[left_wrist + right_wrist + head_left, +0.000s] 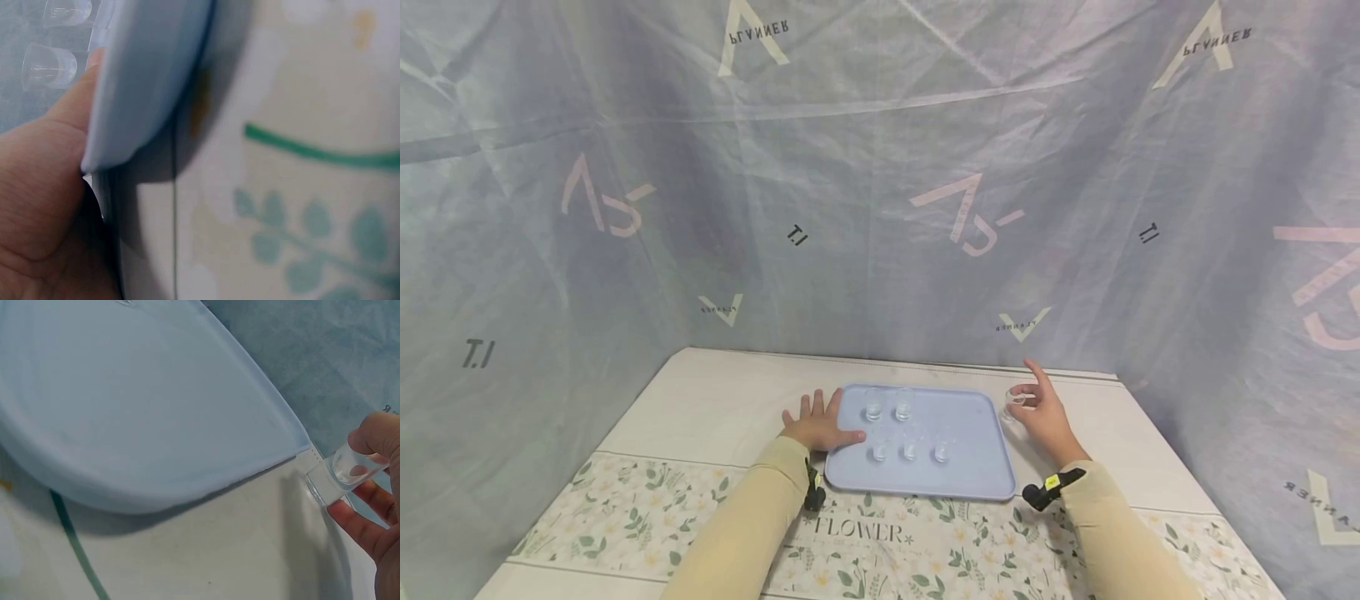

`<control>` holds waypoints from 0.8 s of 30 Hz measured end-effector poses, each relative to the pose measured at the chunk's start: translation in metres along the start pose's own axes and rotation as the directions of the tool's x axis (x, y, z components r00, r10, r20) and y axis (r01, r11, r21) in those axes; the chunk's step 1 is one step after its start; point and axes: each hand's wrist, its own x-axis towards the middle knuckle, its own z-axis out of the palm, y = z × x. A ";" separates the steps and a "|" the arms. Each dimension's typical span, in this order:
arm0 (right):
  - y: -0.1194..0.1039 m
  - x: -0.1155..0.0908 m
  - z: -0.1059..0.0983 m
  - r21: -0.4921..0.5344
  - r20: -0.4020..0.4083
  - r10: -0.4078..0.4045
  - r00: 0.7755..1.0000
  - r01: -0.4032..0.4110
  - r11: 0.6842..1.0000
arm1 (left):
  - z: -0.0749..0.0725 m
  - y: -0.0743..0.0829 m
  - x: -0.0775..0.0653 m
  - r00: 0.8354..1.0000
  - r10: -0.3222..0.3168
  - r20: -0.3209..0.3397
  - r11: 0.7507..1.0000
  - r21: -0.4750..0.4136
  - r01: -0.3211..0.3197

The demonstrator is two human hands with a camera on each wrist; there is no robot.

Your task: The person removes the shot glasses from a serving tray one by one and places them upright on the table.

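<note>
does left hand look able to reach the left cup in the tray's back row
Likely yes: the left hand touches the tray near that cup, with nothing visible between them.

Small cup (324, 483) (clear) beside the pale-blue tray (973, 427).

Curtained-off space, room type unclear: gray printed fabric (865, 275) hangs beyond three edges of a floral-covered table (730, 392).

Both arms (741, 529) reach from the near side. Left hand (817, 428) is spread; right hand (1047, 418) pinches, one finger (1037, 371) pointing far.
</note>
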 end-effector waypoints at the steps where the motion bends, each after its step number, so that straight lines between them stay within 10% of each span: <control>1: 0.000 0.000 0.000 0.002 0.000 0.005 1.000 -0.005 1.000 | 0.001 0.000 0.001 1.000 0.001 -0.003 1.000 -0.002 -0.001; 24: -0.001 0.000 0.000 -0.020 0.045 0.068 0.997 -0.067 0.998 | 0.003 -0.002 0.004 1.000 -0.003 0.002 1.000 -0.005 0.003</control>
